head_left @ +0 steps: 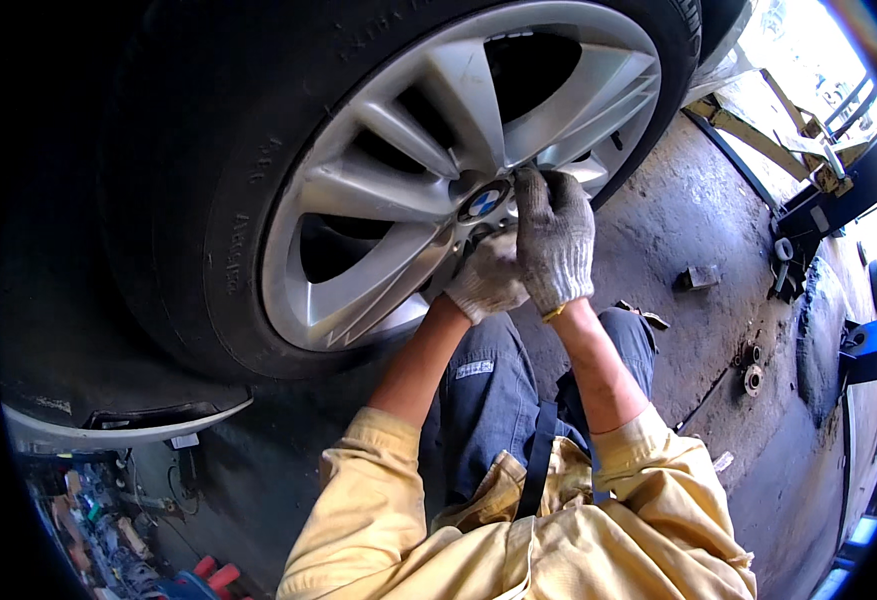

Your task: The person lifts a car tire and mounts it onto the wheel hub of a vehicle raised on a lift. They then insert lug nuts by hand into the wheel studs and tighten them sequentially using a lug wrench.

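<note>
In front of me stands a car wheel, its silver alloy rim (348, 195) inside a black tire (198, 190). A round blue-and-white center cap (483, 203) marks the hub. My right hand (555, 235), in a grey-white knit glove, has its fingers bent in against the hub, just right of the cap. Below the cap, my left hand (488, 275) wears a similar glove and is closed close to the lug holes, partly behind the right hand. Whatever the fingers of either hand hold, if anything, is hidden.
Car bodywork with a pale lower edge (128, 432) lies at left, above a jumble of tools and parts (108, 530). On the floor at right are a small metal block (698, 278) and ring-shaped metal parts (752, 380). Beyond stands a blue lift post (870, 345).
</note>
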`<move>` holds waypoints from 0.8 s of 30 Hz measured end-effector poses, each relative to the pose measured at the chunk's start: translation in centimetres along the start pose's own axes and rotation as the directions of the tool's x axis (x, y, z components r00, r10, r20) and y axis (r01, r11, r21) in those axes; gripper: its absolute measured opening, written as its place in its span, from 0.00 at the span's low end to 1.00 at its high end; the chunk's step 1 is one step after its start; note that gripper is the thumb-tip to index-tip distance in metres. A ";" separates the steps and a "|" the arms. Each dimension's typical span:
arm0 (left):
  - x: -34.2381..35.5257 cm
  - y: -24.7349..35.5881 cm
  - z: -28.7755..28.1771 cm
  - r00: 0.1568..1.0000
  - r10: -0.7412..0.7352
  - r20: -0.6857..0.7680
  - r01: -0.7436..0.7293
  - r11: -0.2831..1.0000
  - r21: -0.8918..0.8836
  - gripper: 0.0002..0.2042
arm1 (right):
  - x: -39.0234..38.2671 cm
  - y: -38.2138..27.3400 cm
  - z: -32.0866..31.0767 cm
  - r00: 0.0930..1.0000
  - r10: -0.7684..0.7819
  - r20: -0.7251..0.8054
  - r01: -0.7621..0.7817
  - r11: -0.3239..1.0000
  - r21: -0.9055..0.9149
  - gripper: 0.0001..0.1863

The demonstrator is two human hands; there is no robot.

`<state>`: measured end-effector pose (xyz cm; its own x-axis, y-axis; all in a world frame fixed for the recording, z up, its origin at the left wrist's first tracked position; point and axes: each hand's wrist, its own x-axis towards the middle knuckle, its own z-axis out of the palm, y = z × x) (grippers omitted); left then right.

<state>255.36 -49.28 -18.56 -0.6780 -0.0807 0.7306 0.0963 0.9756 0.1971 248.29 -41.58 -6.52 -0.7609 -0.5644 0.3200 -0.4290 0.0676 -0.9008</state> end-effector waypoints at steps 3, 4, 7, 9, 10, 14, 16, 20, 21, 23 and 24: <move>-1.4 0.0 0.4 0.996 -0.073 0.056 0.073 0.997 0.007 0.12 | -0.9 -0.3 1.0 0.998 0.016 -0.065 -0.015 1.000 0.011 0.17; -1.5 0.0 0.6 0.995 -0.087 0.058 0.086 0.996 0.019 0.12 | -1.0 -0.3 1.2 0.996 -0.008 -0.085 0.009 1.000 0.006 0.17; -0.9 0.0 0.5 0.992 -0.121 0.027 0.122 0.990 -0.067 0.12 | -0.7 0.2 0.8 0.997 -0.033 -0.063 0.033 0.999 -0.006 0.15; -0.3 0.3 -0.5 0.989 -0.130 0.067 0.136 0.985 -0.102 0.12 | 0.1 0.5 -0.1 0.955 -0.293 -0.042 0.292 0.956 -0.019 0.15; 0.1 0.6 -1.0 0.972 -0.188 0.144 0.206 0.970 -0.125 0.13 | 0.4 0.5 -0.7 0.934 -0.359 -0.005 0.359 0.934 0.003 0.16; 1.0 2.3 -3.1 0.869 -0.471 0.151 0.480 0.877 -0.026 0.16 | 1.0 0.4 -1.4 0.915 0.224 0.335 -0.325 0.901 0.286 0.18; 1.8 2.7 -3.7 0.879 -0.476 -0.001 0.476 0.879 0.026 0.24 | 1.1 0.5 -1.1 0.749 0.429 0.505 -0.661 0.538 0.523 0.18; 3.0 3.2 -5.0 0.595 -0.723 0.352 0.057 -0.398 -0.915 0.20 | 0.9 1.1 -0.5 0.892 0.280 0.354 -0.413 0.824 0.388 0.20; 3.2 3.4 -5.4 0.635 -0.688 0.351 0.049 -0.417 -0.907 0.20 | 0.7 1.2 -0.5 0.980 0.018 0.200 -0.051 0.985 0.163 0.20; 3.7 3.5 -6.0 0.697 -0.636 0.332 0.020 -0.445 -0.895 0.20 | -0.3 1.1 -0.4 0.996 -0.090 0.006 0.090 0.995 -0.033 0.19; 3.9 3.5 -6.3 0.618 -0.670 0.411 0.071 -0.473 -0.878 0.20 | -0.9 0.9 -0.5 1.000 -0.002 -0.016 0.004 0.995 0.099 0.19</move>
<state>257.67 -47.51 -10.89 -0.7832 -0.6197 0.0513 0.5464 -0.6465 0.5324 248.34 -40.64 -7.51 -0.7680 -0.5509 0.3266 -0.3815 -0.0161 -0.9242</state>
